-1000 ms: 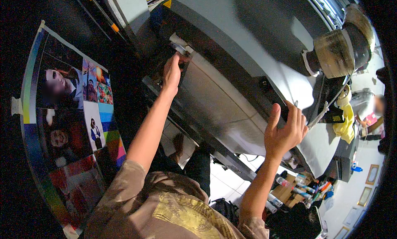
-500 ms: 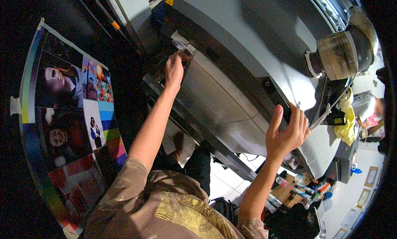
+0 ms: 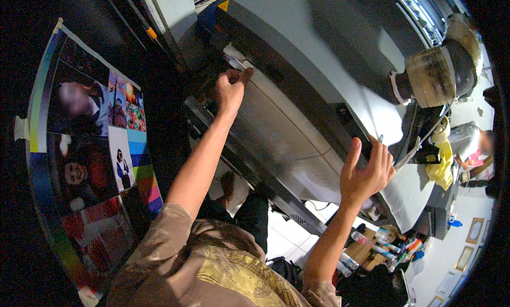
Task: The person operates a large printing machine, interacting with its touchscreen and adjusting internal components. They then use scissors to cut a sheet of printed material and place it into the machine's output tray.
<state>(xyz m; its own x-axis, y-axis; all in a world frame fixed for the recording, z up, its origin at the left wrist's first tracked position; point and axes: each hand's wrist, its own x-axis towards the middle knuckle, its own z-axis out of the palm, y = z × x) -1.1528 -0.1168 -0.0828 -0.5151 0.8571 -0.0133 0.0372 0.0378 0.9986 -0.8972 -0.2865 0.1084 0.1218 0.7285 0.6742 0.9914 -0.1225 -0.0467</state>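
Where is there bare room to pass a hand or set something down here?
Bare stretches: the pale lined surface between the left hand and right hand; the grey cover between the yellow triangle and the taped duct, though it looks sloped; and the white floor tiles beside the dark bar. Crowded: lower right, with bottles, tubes and cardboard.

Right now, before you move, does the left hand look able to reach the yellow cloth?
Probably not: the yellow cloth lies far to the right, and the right hand stands between it and the left hand.
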